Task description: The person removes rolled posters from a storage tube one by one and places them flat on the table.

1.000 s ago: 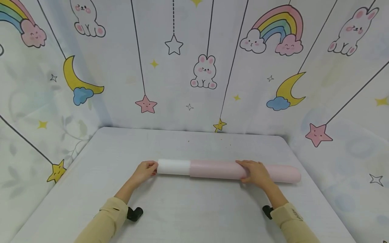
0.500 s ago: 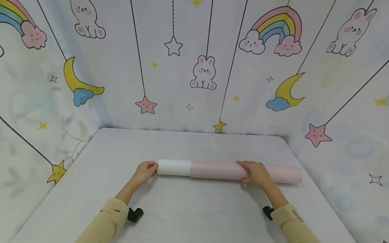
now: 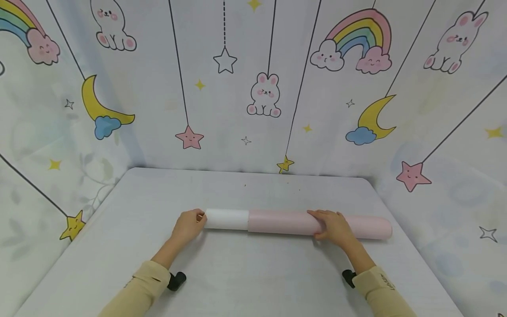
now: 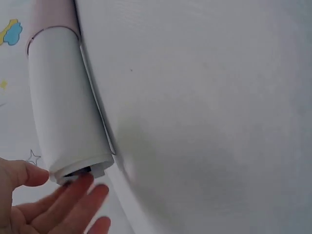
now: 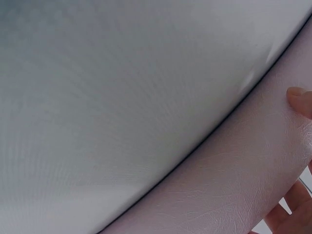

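Note:
A long tube lies crosswise on the white table, with a wide pink sleeve (image 3: 285, 221) and a narrower white section (image 3: 226, 219) sticking out of its left end. My left hand (image 3: 189, 226) is at the white end; in the left wrist view its thumb (image 4: 36, 175) touches the rim and a forefinger (image 4: 80, 187) reaches the opening. Something dark shows inside that opening. My right hand (image 3: 336, 226) grips the pink sleeve from above, fingers over the far side. In the right wrist view the right thumb (image 5: 298, 101) presses the wrinkled pink surface.
The white table (image 3: 253, 273) ends at a back edge in front of a cloth backdrop (image 3: 158, 88) printed with rainbows, moons, stars and rabbits. Black wrist cameras sit below the left cuff (image 3: 177, 281) and right cuff (image 3: 349, 278).
My left hand has turned slightly at the tube's white end, its fingers loosening and spreading a little. The tube and my right hand have stayed in place.

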